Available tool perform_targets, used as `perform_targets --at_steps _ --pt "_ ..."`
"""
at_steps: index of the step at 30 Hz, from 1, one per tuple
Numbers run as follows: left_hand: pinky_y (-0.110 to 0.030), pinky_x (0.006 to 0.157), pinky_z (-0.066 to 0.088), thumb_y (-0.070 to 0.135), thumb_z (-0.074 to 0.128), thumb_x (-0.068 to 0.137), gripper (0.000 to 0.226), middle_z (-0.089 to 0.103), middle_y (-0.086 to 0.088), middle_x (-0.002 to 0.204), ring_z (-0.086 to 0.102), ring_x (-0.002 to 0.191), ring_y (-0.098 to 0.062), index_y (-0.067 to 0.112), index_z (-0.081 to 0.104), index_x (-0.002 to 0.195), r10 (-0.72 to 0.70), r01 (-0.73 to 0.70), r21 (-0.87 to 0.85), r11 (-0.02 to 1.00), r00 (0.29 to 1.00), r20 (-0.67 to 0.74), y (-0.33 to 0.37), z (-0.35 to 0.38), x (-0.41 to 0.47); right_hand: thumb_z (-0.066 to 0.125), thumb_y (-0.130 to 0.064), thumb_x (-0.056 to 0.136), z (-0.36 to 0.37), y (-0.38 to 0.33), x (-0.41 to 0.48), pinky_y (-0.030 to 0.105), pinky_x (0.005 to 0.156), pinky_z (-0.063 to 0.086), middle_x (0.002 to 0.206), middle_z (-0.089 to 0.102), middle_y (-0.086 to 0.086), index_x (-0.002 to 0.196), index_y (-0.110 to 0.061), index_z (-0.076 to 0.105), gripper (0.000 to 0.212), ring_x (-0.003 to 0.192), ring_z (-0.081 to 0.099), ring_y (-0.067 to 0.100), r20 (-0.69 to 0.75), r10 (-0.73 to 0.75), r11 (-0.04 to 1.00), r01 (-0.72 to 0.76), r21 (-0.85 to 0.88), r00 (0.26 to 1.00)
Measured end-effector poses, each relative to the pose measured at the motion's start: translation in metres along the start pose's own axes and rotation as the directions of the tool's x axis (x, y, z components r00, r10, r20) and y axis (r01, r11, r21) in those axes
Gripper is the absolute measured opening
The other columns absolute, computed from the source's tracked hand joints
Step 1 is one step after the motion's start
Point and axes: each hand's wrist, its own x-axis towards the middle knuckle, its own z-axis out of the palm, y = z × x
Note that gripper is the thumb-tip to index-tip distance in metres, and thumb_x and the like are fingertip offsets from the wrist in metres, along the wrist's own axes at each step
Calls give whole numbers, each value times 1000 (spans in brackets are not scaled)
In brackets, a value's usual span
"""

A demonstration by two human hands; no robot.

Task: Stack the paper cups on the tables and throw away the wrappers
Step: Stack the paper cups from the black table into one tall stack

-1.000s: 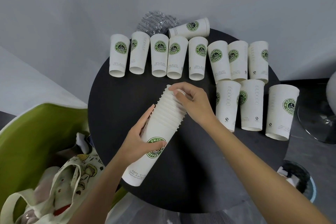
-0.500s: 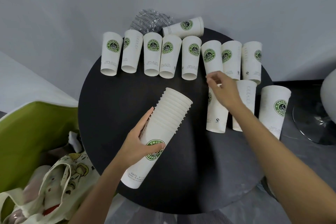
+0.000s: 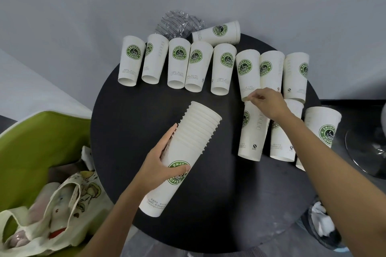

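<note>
My left hand (image 3: 160, 165) grips a tilted stack of white paper cups (image 3: 186, 152) with green coffee logos above the round black table (image 3: 125, 110). My right hand (image 3: 269, 104) reaches to the right of the stack and pinches the top rim of a single paper cup (image 3: 253, 131) in the front row. Several more single cups stand in a back row (image 3: 177, 62), and one cup lies on its side (image 3: 217, 32) behind them. A crumpled clear plastic wrapper (image 3: 179, 23) lies at the table's far edge.
A green chair (image 3: 35, 137) holding a cream tote bag (image 3: 62, 208) stands close on the left. A dark bin (image 3: 321, 229) with white scraps sits on the floor at lower right. A glass base (image 3: 367, 148) is at the right edge.
My right hand left the top of the stack and moved right to the front-row cup, where it now pinches the rim. The left hand keeps holding the stack.
</note>
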Motion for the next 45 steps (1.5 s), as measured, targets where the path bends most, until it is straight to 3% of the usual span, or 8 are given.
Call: perform_targets --at_steps 8,12,19,22,26,30,36,45 --pt "-25 92 54 15 85 72 102 48 24 141 56 122 -6 63 24 137 8 -7 18 1000 1000 -11 -1 2 4 56 -24 92 6 0 2 28 99 37 109 69 -10 89 -24 70 15 109 60 10 91 62 997 -66 38 994" --pt "-23 90 54 14 85 72 101 48 22 141 56 122 -8 61 24 137 9 -8 26 1000 1000 -15 -2 3 5 57 -22 93 9 -2 0 14 74 28 113 67 -9 91 -19 71 15 110 59 11 96 58 998 -61 21 994" --pt "-22 89 54 15 85 72 101 47 22 142 56 121 -5 58 24 140 14 -13 32 999 1000 -18 -5 3 5 58 -16 92 9 -8 -4 24 90 39 96 67 -9 83 -20 69 15 105 61 12 118 -17 991 1 135 993" --pt "-17 86 53 14 85 72 101 46 25 142 55 122 -1 61 25 137 25 -25 35 999 999 -22 -6 1 3 59 -16 91 6 -15 -8 26 94 42 100 70 -5 89 -16 72 13 104 61 13 53 -62 982 51 181 997" --pt "-23 90 54 15 86 71 103 46 26 142 55 122 -3 62 24 138 29 -28 41 999 999 -20 -8 -1 0 58 -14 92 1 -25 -18 14 80 40 102 70 -4 87 -19 70 15 91 59 9 -53 -102 960 112 255 993" --pt "-31 95 54 26 86 67 103 45 22 144 54 125 -8 58 23 143 31 -31 49 998 1000 6 -10 -6 -4 59 -18 90 -3 -31 -23 35 87 46 91 68 -14 81 -28 68 17 89 61 30 -173 -109 939 158 306 979" --pt "-31 96 54 42 83 60 104 43 23 145 54 125 -8 59 22 142 36 -36 74 997 999 12 -11 -13 -9 52 -6 92 -24 -51 -29 10 81 39 90 64 -15 88 -20 67 21 79 55 -14 -380 -96 892 249 378 920" --pt "-37 99 53 17 87 69 104 45 28 142 54 124 -7 55 25 143 34 -38 81 996 998 48 -10 -19 -12 50 -4 91 -28 -81 -38 11 77 39 86 64 -14 92 -13 68 20 80 54 -2 -487 -71 790 347 505 871"
